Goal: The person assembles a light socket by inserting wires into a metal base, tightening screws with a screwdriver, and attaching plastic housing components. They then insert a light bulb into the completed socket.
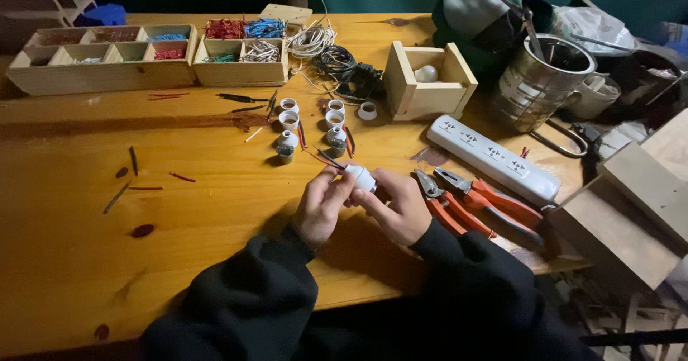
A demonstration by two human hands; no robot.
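Both black sleeves [344, 296] meet where your left hand [320, 205] and right hand [396, 207] clamp 1 white socket [362, 178]. Steady it on the table [72, 246], keeping its wires [322, 158] untwisted.

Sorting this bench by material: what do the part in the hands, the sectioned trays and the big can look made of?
Part: likely white plastic, smooth and glossy. Trays: pale unfinished wood, grain visible. Can: shiny metal, ribbed, reflective.
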